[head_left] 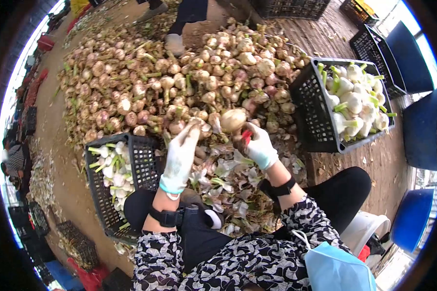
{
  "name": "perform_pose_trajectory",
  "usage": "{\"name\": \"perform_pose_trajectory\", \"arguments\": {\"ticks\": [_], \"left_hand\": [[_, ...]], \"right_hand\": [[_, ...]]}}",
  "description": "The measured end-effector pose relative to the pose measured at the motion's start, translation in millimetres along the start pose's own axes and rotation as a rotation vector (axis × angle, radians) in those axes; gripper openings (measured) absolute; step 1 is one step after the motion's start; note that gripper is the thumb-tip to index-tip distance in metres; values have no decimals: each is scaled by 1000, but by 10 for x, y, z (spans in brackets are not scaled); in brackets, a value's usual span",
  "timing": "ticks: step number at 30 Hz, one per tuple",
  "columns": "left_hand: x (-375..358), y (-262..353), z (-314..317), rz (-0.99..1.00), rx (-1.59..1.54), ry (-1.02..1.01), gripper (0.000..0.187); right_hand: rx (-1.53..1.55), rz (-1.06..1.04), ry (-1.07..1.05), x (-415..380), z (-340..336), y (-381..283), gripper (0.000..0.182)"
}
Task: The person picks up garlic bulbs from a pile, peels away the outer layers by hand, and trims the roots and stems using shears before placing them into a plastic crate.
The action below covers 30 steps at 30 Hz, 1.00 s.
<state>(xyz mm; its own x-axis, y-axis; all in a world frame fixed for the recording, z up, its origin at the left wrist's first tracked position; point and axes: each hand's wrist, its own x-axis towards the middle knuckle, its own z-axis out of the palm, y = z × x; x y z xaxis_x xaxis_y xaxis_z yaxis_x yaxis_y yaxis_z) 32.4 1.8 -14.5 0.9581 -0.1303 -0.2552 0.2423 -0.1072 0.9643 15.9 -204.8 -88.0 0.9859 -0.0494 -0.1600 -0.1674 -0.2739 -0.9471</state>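
My left hand (182, 148), in a white glove with a teal cuff, is at the near edge of a heap of unpeeled garlic (145, 92). Its fingers are closed on a garlic bulb (205, 130), partly covered by the fingertips. Wearing a matching glove, my right hand (260, 148) is closed around a red-handled tool (247, 136); its working end cannot be made out. Just beyond the right fingers is a larger pale garlic bulb (233, 120). Loose garlic skins (233, 172) lie below and between both hands.
A black crate (94, 194) of trimmed white garlic stands at the left, another crate (308, 111) of it at the right. A person's shoe (175, 44) touches the heap's far side. Blue tubs (412, 218) and a white bucket (366, 228) are at the right.
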Motion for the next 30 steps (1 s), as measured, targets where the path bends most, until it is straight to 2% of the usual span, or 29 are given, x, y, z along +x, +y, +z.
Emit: {"name": "perform_pose_trajectory", "arguments": {"ticks": [1, 2, 4, 6, 7, 8, 9, 10, 12, 13, 14, 16, 18, 20, 23, 26, 28, 30], "left_hand": [[-96, 189, 11, -175, -117, -90, 41], [-126, 245, 36, -224, -324, -164, 43], [-101, 132, 35, -182, -488, -235, 47], [-113, 108, 28, -105, -562, -193, 49], [-129, 124, 14, -65, -607, -225, 48], [-132, 142, 6, -26, -651, -261, 48], [-133, 144, 31, 53, -560, -170, 52], [-146, 152, 50, 55, -564, -172, 52], [-157, 175, 78, 200, -190, -121, 55], [-166, 170, 95, 200, -193, -123, 55], [-173, 163, 113, 328, -58, -85, 56], [-179, 165, 127, 586, 218, -6, 57], [-187, 162, 96, 550, 192, -12, 59], [-175, 115, 55, 494, 101, -71, 62], [-188, 109, 14, 389, -39, -112, 62], [-200, 165, 83, 495, -15, -123, 61], [-203, 190, 128, 574, 47, -115, 61], [-239, 229, 135, 503, 18, -129, 62]], "right_hand": [[-76, -266, 2, -2, 7, -154, 25], [-154, -532, 8, 0, 0, -308, 29], [-461, -738, -29, 4, -76, -564, 33], [-424, -849, 35, 24, -106, -654, 36], [-178, -781, 118, 23, -61, -668, 33], [287, -180, 64, -60, -15, -721, 33], [549, 7, 26, -89, -17, -716, 36], [807, 202, -14, -113, -18, -690, 39], [1043, 235, -94, -86, 119, -508, 42], [877, 104, 7, -30, 219, -347, 34], [698, -5, 125, 9, 306, -337, 27], [405, -148, 186, 2, 373, -431, 22], [438, -171, 158, -33, 324, -654, 18], [267, -73, -2, -91, 169, -811, 22], [311, -63, -56, -59, 85, -634, 22], [240, -271, 33, -58, 50, -611, 24], [464, 30, -212, -133, -89, -730, 33], [561, 51, -228, -87, -45, -613, 32]]}}
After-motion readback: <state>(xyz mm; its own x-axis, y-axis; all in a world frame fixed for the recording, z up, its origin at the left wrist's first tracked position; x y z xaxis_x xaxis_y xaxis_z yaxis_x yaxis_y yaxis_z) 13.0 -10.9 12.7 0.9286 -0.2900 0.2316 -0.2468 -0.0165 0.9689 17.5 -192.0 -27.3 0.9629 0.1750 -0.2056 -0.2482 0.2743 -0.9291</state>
